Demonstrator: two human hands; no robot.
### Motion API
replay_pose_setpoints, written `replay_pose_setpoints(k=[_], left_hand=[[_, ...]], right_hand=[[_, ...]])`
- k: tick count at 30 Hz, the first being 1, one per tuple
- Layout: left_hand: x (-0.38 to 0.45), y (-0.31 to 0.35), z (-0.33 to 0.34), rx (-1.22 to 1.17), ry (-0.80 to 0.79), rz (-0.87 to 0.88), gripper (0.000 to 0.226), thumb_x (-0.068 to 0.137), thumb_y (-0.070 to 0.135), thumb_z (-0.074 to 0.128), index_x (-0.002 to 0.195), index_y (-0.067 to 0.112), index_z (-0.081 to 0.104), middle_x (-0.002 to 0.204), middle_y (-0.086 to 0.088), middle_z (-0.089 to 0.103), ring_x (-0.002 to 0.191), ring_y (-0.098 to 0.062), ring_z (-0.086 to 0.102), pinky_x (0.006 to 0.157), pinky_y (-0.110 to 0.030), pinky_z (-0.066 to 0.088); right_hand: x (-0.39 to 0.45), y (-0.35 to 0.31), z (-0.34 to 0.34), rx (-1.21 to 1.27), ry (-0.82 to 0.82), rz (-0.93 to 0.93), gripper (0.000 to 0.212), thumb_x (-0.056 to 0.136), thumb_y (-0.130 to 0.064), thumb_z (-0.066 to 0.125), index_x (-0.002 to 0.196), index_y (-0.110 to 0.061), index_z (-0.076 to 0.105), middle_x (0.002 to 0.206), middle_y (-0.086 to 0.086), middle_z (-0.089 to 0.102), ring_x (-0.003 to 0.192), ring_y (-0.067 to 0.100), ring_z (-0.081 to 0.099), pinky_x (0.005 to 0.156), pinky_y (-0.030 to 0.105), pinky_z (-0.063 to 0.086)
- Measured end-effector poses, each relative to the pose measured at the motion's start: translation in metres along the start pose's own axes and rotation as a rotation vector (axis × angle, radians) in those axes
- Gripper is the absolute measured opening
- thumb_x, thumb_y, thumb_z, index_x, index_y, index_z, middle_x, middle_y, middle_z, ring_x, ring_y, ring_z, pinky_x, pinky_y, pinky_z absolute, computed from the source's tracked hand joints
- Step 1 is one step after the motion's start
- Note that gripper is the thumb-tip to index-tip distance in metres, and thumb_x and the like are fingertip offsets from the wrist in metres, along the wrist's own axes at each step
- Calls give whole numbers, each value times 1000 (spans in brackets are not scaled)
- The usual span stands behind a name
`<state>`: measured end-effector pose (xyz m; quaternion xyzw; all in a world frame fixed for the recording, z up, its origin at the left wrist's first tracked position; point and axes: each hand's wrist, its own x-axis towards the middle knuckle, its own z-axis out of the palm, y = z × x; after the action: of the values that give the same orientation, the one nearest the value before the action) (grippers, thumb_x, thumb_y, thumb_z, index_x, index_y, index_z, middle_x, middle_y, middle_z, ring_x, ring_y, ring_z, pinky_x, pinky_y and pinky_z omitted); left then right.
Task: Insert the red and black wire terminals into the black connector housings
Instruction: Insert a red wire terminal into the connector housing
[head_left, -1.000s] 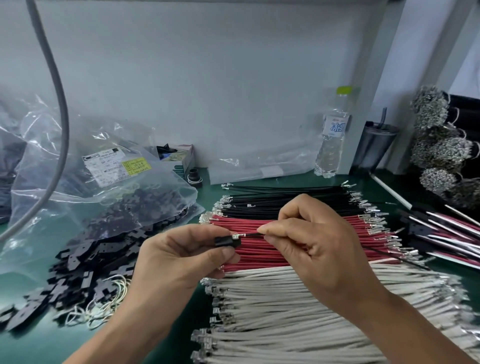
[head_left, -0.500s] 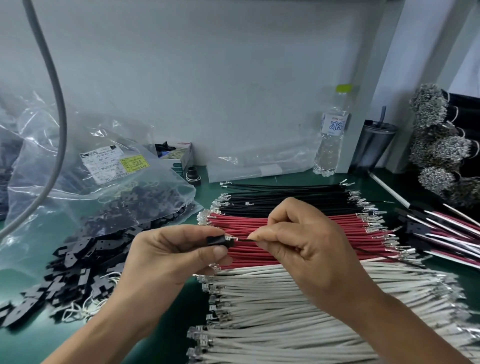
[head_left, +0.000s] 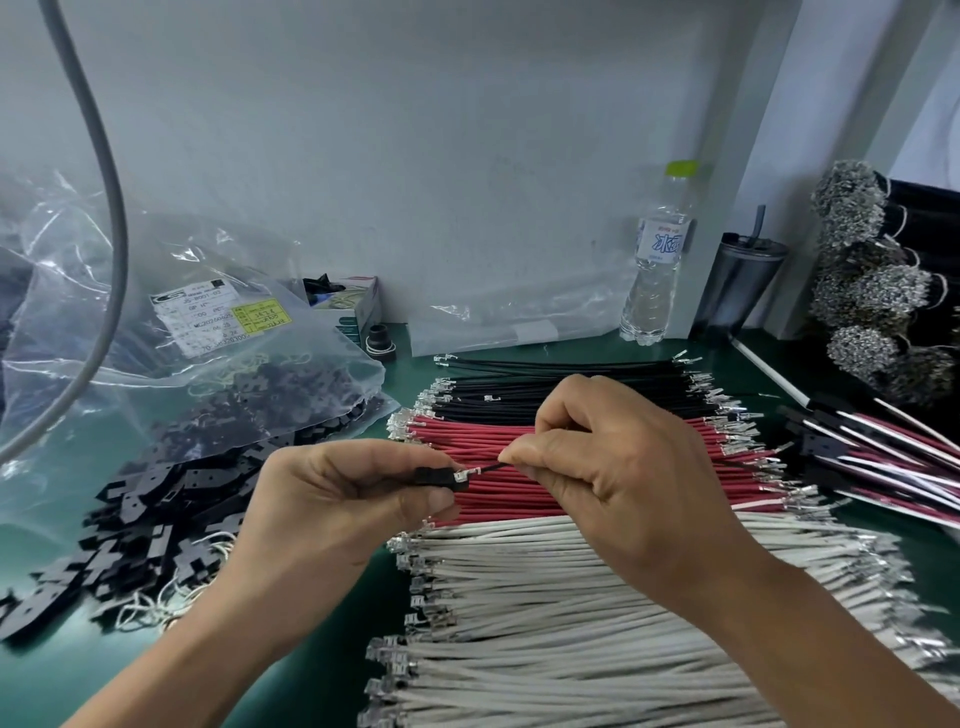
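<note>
Left hand (head_left: 332, 499) pinches a small black connector housing (head_left: 436, 477) between thumb and fingers, held above the worktop (head_left: 62, 670). Right hand (head_left: 613, 467) pinches a black wire (head_left: 485, 468) close to its metal terminal (head_left: 464, 474); terminal tip sits at the housing opening, depth of entry not discernible. Below the hands lie rows of black wires (head_left: 561, 384), red wires (head_left: 498, 493) and white wires (head_left: 571, 613). Loose black housings (head_left: 150, 509) spill from a plastic bag (head_left: 208, 332) at left.
</note>
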<state>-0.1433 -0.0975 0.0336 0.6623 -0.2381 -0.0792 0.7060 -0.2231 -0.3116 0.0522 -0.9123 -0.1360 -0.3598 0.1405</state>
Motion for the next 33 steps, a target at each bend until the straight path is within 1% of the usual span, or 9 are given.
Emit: replay_pose_setpoints(k=[3, 6, 9, 13, 17, 19, 22, 28, 33], left_hand=[[1, -1, 1, 5, 4, 2, 27, 61, 8, 85, 88, 14, 84, 83, -17, 79, 76, -33, 78, 68, -27, 63], [0, -1, 3, 0, -15, 1, 29, 59, 16, 86, 88, 15, 84, 84, -16, 79, 76, -31, 78, 66, -26, 62], [0, -2, 1, 9, -9, -6, 30, 58, 16, 87, 89, 14, 84, 84, -16, 80, 76, -31, 78, 65, -24, 61], [0, -2, 1, -35, -19, -27, 30, 58, 16, 86, 89, 14, 84, 83, -18, 79, 75, -31, 78, 64, -25, 62], [-3, -3, 8, 60, -1, 29, 25, 62, 11, 84, 86, 18, 84, 76, -14, 79, 68, -27, 78, 59, -22, 60], [-3, -4, 10, 75, 23, 47, 26, 63, 9, 83, 87, 19, 84, 75, -12, 79, 65, -25, 77, 56, -20, 58], [-3, -3, 14, 90, 39, 68, 26, 63, 12, 83, 87, 22, 83, 72, -10, 78, 61, -22, 75, 53, -23, 58], [-6, -3, 11, 71, 53, 107, 25, 61, 11, 83, 84, 21, 84, 72, -12, 78, 62, -28, 76, 63, -27, 63], [-8, -4, 12, 84, 51, 112, 24, 62, 16, 82, 85, 24, 83, 74, -11, 79, 66, -31, 76, 67, -32, 65]], right_hand=[[2, 3, -2, -35, 7, -22, 9, 90, -23, 73, 96, -22, 80, 82, -7, 57, 75, 13, 52, 55, 34, 49], [-1, 2, -1, 1, 14, -7, 9, 90, -24, 73, 95, -23, 80, 82, -8, 56, 76, 11, 53, 56, 34, 49], [-3, 0, 5, 139, -15, 49, 11, 90, -25, 73, 98, -23, 81, 83, -10, 56, 78, 9, 54, 61, 29, 48], [-3, 2, 9, 356, -45, 190, 13, 89, -21, 75, 99, -25, 81, 84, -12, 56, 80, 12, 58, 67, 20, 45], [-3, -6, 14, 192, -88, 95, 12, 91, -24, 71, 100, -22, 80, 85, -12, 55, 79, 6, 55, 63, 26, 48], [-3, -4, 14, 135, -87, 100, 10, 91, -25, 72, 98, -23, 79, 86, -13, 57, 79, 3, 54, 62, 24, 47], [-1, -2, 14, 110, -71, 109, 9, 92, -24, 71, 96, -21, 77, 87, -12, 57, 79, 3, 54, 65, 21, 45], [-1, -12, 24, 124, -42, 70, 14, 93, -20, 62, 95, -14, 75, 88, -8, 55, 79, 7, 53, 68, 23, 47], [-2, -13, 27, 85, -31, 28, 12, 94, -18, 64, 95, -12, 74, 89, -6, 57, 79, 10, 56, 65, 31, 52]])
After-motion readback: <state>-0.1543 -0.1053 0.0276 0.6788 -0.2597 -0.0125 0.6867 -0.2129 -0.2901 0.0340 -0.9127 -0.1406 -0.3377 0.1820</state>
